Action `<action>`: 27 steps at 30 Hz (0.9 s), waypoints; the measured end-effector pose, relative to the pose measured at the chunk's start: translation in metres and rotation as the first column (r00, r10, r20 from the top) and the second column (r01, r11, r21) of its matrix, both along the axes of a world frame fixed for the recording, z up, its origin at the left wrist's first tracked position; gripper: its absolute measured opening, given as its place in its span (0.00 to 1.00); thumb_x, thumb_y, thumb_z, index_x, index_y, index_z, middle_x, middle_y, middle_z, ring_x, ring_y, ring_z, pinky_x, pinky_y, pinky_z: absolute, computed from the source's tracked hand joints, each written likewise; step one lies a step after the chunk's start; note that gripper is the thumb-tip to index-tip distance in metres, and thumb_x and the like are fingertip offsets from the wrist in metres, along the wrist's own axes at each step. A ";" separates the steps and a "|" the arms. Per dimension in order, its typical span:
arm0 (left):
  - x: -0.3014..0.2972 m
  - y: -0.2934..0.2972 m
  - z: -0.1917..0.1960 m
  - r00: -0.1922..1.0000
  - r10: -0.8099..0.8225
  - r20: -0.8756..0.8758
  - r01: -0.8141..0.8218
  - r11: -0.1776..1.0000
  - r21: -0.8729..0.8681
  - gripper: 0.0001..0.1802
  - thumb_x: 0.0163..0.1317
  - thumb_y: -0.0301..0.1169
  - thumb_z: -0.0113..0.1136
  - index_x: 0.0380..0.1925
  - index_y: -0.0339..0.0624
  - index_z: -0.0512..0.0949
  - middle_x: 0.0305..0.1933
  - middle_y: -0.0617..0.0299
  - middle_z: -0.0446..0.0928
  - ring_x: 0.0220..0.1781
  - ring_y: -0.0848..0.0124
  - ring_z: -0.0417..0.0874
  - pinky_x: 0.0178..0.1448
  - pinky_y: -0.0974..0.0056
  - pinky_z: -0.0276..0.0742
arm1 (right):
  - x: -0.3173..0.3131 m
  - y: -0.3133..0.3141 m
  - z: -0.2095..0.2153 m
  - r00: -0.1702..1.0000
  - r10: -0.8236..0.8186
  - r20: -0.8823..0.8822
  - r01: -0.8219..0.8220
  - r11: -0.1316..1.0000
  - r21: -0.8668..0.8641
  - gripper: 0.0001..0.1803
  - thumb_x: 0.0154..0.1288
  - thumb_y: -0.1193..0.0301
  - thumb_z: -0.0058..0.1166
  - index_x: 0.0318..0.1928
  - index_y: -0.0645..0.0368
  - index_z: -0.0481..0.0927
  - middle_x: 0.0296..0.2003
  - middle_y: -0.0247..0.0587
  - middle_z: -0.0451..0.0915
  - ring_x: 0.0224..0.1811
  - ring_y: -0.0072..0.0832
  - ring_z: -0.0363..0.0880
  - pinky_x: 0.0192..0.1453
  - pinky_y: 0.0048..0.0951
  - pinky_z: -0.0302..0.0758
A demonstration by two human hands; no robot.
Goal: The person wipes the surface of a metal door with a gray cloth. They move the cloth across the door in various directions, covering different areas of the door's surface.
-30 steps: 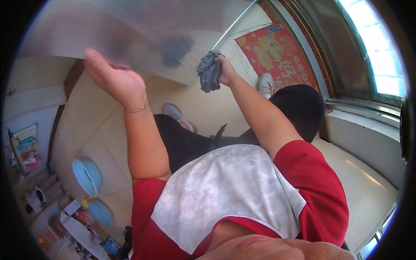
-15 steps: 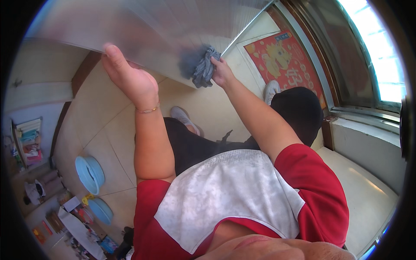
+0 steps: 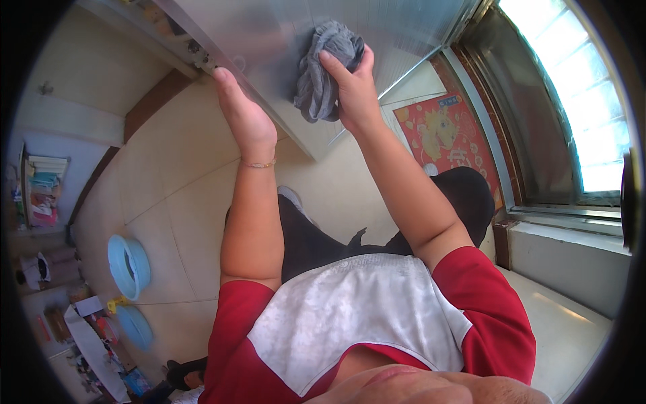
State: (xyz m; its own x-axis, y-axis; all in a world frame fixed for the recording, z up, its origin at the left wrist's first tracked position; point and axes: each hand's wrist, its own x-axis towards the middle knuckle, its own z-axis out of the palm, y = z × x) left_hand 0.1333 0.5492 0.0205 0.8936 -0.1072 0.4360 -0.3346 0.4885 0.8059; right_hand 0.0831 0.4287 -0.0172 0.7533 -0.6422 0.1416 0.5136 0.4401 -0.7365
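My right hand [image 3: 356, 91] is closed on a bunched grey cloth [image 3: 321, 81], thumb on top. The cloth lies against a tall, ribbed translucent panel [image 3: 269, 34]. My left hand [image 3: 249, 121], with a thin bracelet at its wrist, is at the panel's left edge and seems to touch it. Its thumb is stretched out straight. The other fingers of that hand are hidden behind the thumb, so I cannot tell whether they grip the edge.
A red patterned mat [image 3: 444, 131] lies beyond my right arm, beside a metal-framed window [image 3: 585, 101]. Two light-blue basins [image 3: 128, 268] stand on the tiled floor [image 3: 161, 202] to the left. Shelves with small goods [image 3: 44, 192] line the far left.
My right hand and the cloth have moved up along the panel. My left hand appears farther right in the picture, and the whole view has shifted, showing the panel at a steeper angle.
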 end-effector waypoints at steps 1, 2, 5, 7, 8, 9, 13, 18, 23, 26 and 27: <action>-0.003 -0.002 0.004 0.999 -0.025 -0.032 0.023 0.998 -0.062 0.35 0.72 0.58 0.36 0.57 0.35 0.68 0.60 0.59 0.71 0.63 0.69 0.68 0.68 0.63 0.59 | 0.000 0.002 0.021 0.999 -0.004 0.048 0.009 0.994 -0.108 0.36 0.61 0.71 0.64 0.61 0.60 0.53 0.53 0.45 0.68 0.53 0.31 0.74 0.54 0.35 0.76; -0.006 -0.003 0.006 0.999 -0.032 -0.040 0.031 0.999 -0.041 0.37 0.72 0.60 0.33 0.58 0.35 0.68 0.60 0.58 0.70 0.63 0.69 0.68 0.68 0.63 0.59 | 0.003 0.002 0.037 0.994 -0.025 0.107 0.046 0.978 -0.203 0.35 0.59 0.72 0.64 0.61 0.58 0.56 0.53 0.45 0.67 0.53 0.32 0.73 0.54 0.35 0.76; -0.009 -0.001 0.006 0.996 -0.033 -0.086 0.034 0.999 0.016 0.42 0.71 0.62 0.27 0.61 0.33 0.66 0.62 0.57 0.70 0.65 0.68 0.67 0.69 0.64 0.58 | 0.010 0.001 0.079 0.943 -0.177 0.283 0.313 0.765 -0.563 0.33 0.56 0.76 0.61 0.61 0.55 0.64 0.53 0.48 0.68 0.54 0.37 0.70 0.57 0.37 0.71; -0.006 0.002 0.000 0.989 -0.005 -0.150 0.012 0.999 0.046 0.42 0.71 0.63 0.27 0.62 0.33 0.66 0.63 0.56 0.70 0.66 0.68 0.67 0.69 0.65 0.58 | 0.010 -0.004 0.106 0.811 -0.358 0.463 0.566 0.275 -0.777 0.33 0.54 0.79 0.55 0.63 0.57 0.66 0.55 0.53 0.70 0.56 0.41 0.68 0.64 0.38 0.64; -0.006 0.003 0.000 0.989 -0.035 -0.145 0.037 0.999 0.011 0.42 0.71 0.63 0.27 0.61 0.34 0.67 0.62 0.57 0.70 0.65 0.69 0.67 0.68 0.65 0.59 | 0.006 0.000 0.118 0.830 -0.291 0.476 0.552 0.305 -0.776 0.33 0.52 0.79 0.59 0.62 0.57 0.68 0.56 0.53 0.67 0.57 0.45 0.65 0.65 0.39 0.62; -0.008 0.003 0.001 0.988 -0.064 -0.140 0.061 0.998 -0.023 0.42 0.71 0.63 0.27 0.60 0.34 0.67 0.61 0.58 0.71 0.65 0.70 0.67 0.68 0.66 0.59 | 0.001 0.001 0.120 0.824 -0.273 0.497 0.554 0.205 -0.807 0.33 0.52 0.79 0.58 0.61 0.56 0.69 0.56 0.53 0.67 0.58 0.46 0.65 0.64 0.39 0.63; -0.007 0.011 -0.005 0.971 -0.179 -0.158 0.170 0.983 -0.069 0.41 0.71 0.62 0.27 0.59 0.36 0.69 0.59 0.60 0.72 0.62 0.71 0.69 0.67 0.66 0.61 | -0.007 0.007 0.102 0.736 -0.275 0.618 0.635 -0.034 -0.771 0.25 0.48 0.76 0.64 0.49 0.44 0.79 0.48 0.47 0.68 0.50 0.43 0.70 0.52 0.37 0.73; -0.003 0.013 -0.010 0.972 -0.181 -0.149 0.174 0.983 -0.059 0.43 0.69 0.65 0.27 0.57 0.34 0.70 0.58 0.56 0.73 0.61 0.68 0.70 0.67 0.63 0.60 | -0.016 0.015 0.036 0.842 -0.088 0.532 0.509 -0.196 -0.838 0.19 0.45 0.76 0.62 0.40 0.40 0.85 0.46 0.43 0.68 0.46 0.40 0.70 0.47 0.35 0.73; 0.000 0.012 -0.001 0.980 -0.160 -0.122 0.155 0.987 -0.053 0.44 0.69 0.66 0.27 0.56 0.33 0.70 0.57 0.55 0.74 0.61 0.66 0.71 0.66 0.61 0.61 | -0.021 0.004 -0.011 0.932 0.002 0.363 0.348 -0.292 -0.891 0.17 0.46 0.74 0.63 0.39 0.40 0.85 0.46 0.42 0.69 0.43 0.38 0.72 0.45 0.34 0.74; 0.009 0.016 -0.001 0.978 -0.191 -0.085 0.191 0.982 -0.011 0.45 0.69 0.66 0.27 0.57 0.32 0.69 0.59 0.53 0.73 0.63 0.64 0.69 0.67 0.60 0.59 | -0.017 0.003 0.004 0.935 -0.020 0.355 0.339 -0.251 -0.907 0.18 0.46 0.75 0.63 0.39 0.40 0.84 0.47 0.43 0.70 0.42 0.39 0.72 0.45 0.34 0.74; 0.009 0.014 -0.001 0.977 -0.196 -0.084 0.194 0.981 -0.023 0.45 0.69 0.66 0.27 0.58 0.32 0.69 0.60 0.53 0.72 0.63 0.64 0.69 0.68 0.60 0.59 | -0.015 0.001 0.015 0.921 -0.033 0.387 0.372 -0.210 -0.904 0.18 0.46 0.75 0.63 0.40 0.40 0.84 0.47 0.44 0.71 0.42 0.40 0.73 0.45 0.35 0.74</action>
State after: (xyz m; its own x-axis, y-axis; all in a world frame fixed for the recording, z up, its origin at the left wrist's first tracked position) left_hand 0.1426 0.5632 0.0192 0.8901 -0.2774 0.3616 -0.1620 0.5491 0.8199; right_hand 0.0683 0.4300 -0.0021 0.4710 0.2484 0.8464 0.5549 -0.8293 -0.0653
